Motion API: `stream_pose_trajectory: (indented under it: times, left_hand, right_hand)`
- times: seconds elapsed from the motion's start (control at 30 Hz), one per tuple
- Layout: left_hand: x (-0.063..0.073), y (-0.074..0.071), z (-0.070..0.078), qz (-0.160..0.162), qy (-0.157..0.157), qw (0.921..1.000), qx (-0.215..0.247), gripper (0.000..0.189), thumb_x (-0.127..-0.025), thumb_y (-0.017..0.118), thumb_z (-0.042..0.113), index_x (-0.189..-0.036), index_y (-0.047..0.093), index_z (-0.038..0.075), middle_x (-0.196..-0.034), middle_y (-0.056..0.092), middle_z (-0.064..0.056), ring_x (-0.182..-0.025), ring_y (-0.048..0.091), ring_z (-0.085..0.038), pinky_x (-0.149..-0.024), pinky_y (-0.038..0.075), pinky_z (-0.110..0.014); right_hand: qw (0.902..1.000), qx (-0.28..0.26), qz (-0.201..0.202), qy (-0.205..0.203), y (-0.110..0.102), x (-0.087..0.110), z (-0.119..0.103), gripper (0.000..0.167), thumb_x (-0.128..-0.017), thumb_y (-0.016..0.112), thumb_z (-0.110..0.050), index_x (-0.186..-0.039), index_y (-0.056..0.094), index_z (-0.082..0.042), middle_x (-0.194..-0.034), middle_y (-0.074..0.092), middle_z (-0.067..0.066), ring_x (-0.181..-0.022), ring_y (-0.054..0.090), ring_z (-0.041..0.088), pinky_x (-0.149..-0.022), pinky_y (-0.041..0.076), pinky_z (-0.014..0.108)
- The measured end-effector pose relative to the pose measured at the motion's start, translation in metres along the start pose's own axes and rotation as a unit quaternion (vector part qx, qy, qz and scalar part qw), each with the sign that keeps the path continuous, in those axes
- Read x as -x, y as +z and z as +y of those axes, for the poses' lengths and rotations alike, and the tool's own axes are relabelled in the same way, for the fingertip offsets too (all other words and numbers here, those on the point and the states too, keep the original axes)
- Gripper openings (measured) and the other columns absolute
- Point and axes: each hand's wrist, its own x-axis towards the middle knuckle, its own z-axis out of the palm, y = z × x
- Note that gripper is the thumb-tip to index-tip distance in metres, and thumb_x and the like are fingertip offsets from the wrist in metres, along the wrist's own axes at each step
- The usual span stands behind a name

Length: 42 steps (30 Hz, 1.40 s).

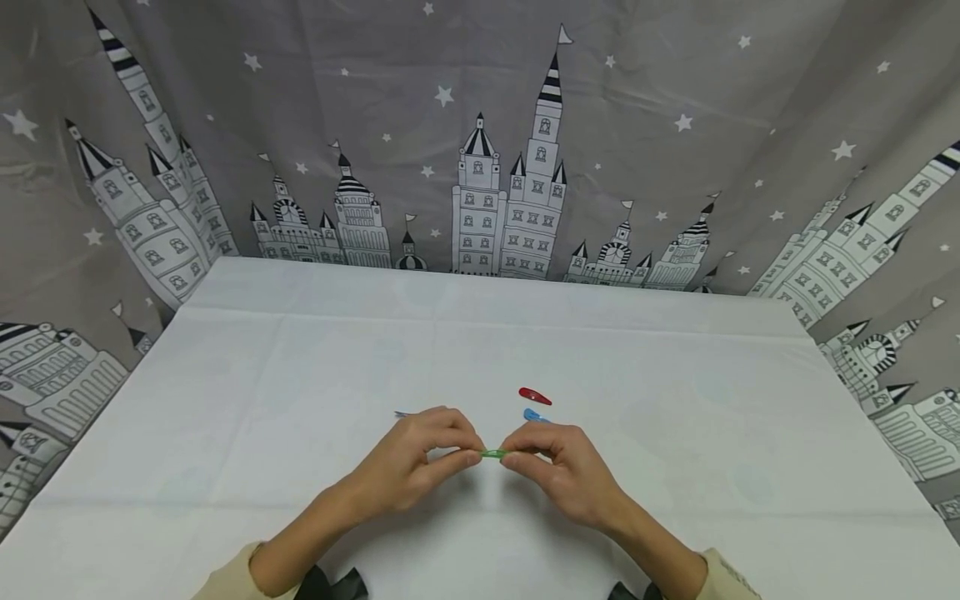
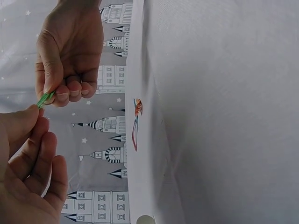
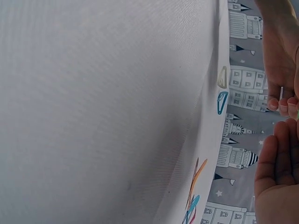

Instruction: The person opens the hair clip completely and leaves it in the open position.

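Green in colour, a slim clip (image 1: 492,453) spans the narrow gap between two bare hands, near the front middle of a white cloth (image 1: 300,400). The left hand (image 1: 420,457) pinches one end between thumb and fingertips; the right hand (image 1: 566,468) pinches the other end in the same manner. The fingertips lie near one another, with the middle of the clip exposed between them. As the left wrist view shows, the clip is raised above the cloth. Beyond the right hand lie a red clip (image 1: 535,396) and, just nearer, a blue clip (image 1: 535,414), the latter partly hidden by that hand. Beyond the left hand a small narrow tip (image 1: 401,414) projects, the rest of it concealed. The left wrist view also records a cluster (image 2: 138,108) of thin orange, red and blue pieces, too blurred to identify. Beige sleeves (image 1: 238,573) cover the forearms. Behind the cloth hangs a grey curtain (image 1: 637,92) printed with white stars and towers.
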Motion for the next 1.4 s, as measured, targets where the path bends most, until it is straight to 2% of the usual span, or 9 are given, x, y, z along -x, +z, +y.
stream_pose_trajectory:
  times: [0.3,0.5,0.7,0.8,0.9,1.0,1.17,1.4]
  left_hand:
    - [0.0001,0.0013,0.0003,0.001,0.007,1.0,0.006,0.009,-0.093,0.068,0.005,-0.091,0.075,0.011,-0.089,0.065,0.01,-0.083,0.059,-0.008,-0.07,0.052,-0.034]
    - [0.0008,0.0012,0.0004,-0.003,0.005,0.9999,0.012,0.01,-0.092,0.068,0.005,-0.092,0.075,0.013,-0.089,0.066,0.01,-0.083,0.059,-0.008,-0.072,0.052,-0.034]
    - [0.0026,-0.0013,0.0018,-0.003,0.001,0.9999,0.012,0.01,-0.093,0.068,0.006,-0.092,0.074,0.013,-0.089,0.065,0.011,-0.084,0.059,-0.008,-0.073,0.052,-0.034]
    - [0.0042,-0.0025,0.0032,0.001,0.001,1.0,0.003,0.01,-0.092,0.069,0.006,-0.092,0.075,0.014,-0.089,0.065,0.011,-0.083,0.059,-0.007,-0.071,0.053,-0.034]
    - [0.0051,-0.0031,0.0038,-0.003,-0.011,0.9999,0.001,0.008,-0.092,0.07,0.008,-0.092,0.075,0.014,-0.089,0.065,0.012,-0.083,0.06,-0.007,-0.071,0.053,-0.035]
    - [0.0054,-0.0034,0.0032,-0.016,-0.038,0.9991,0.01,0.006,-0.092,0.071,0.013,-0.093,0.076,0.013,-0.089,0.065,0.013,-0.084,0.06,-0.006,-0.073,0.053,-0.035]
    - [0.0053,-0.0041,0.0023,-0.033,-0.072,0.9968,0.011,0.009,-0.091,0.073,0.019,-0.096,0.077,0.013,-0.091,0.065,0.014,-0.084,0.061,-0.009,-0.072,0.052,-0.035]
    - [0.0042,-0.005,0.0014,-0.039,-0.088,0.9952,-0.018,0.014,-0.087,0.077,0.022,-0.1,0.077,0.016,-0.093,0.066,0.009,-0.089,0.062,-0.016,-0.075,0.052,-0.035]
  right_hand:
    - [1.0,-0.006,-0.007,0.0,-0.0002,0.0018,0.001,0.008,-0.092,0.067,-0.004,-0.092,0.074,-0.001,-0.085,0.069,0.013,-0.078,0.058,0.016,-0.07,0.049,0.028]
    - [0.9999,-0.013,-0.01,0.0,-0.0007,0.0033,0.0017,0.008,-0.092,0.067,-0.004,-0.092,0.074,-0.001,-0.084,0.068,0.014,-0.077,0.057,0.015,-0.068,0.048,0.027]
    - [0.9992,-0.021,-0.016,-0.03,0.0018,0.0024,-0.0004,0.008,-0.092,0.066,-0.001,-0.091,0.074,-0.001,-0.084,0.069,0.013,-0.079,0.058,0.016,-0.071,0.049,0.029]
    - [0.9993,-0.018,-0.008,-0.03,0.0042,0.0024,-0.0021,0.008,-0.092,0.067,-0.002,-0.091,0.074,-0.002,-0.084,0.069,0.012,-0.08,0.059,0.017,-0.072,0.05,0.03]
    - [0.9999,-0.01,0.003,-0.011,0.0055,0.003,-0.0033,0.008,-0.092,0.068,-0.005,-0.09,0.075,-0.003,-0.084,0.07,0.011,-0.081,0.06,0.017,-0.073,0.05,0.03]
    - [0.9999,-0.001,0.012,0.009,0.0059,0.0038,-0.0032,0.007,-0.092,0.069,-0.006,-0.09,0.075,-0.004,-0.085,0.07,0.01,-0.082,0.06,0.016,-0.074,0.05,0.029]
    - [0.9996,0.007,0.019,0.018,0.0058,0.0049,-0.0011,0.007,-0.092,0.069,-0.007,-0.091,0.076,-0.005,-0.086,0.071,0.009,-0.083,0.061,0.017,-0.075,0.05,0.03]
    - [0.9992,0.019,0.027,0.023,0.0055,0.0042,0.001,0.007,-0.091,0.069,-0.005,-0.092,0.076,-0.007,-0.088,0.071,0.004,-0.084,0.061,0.017,-0.078,0.051,0.032]
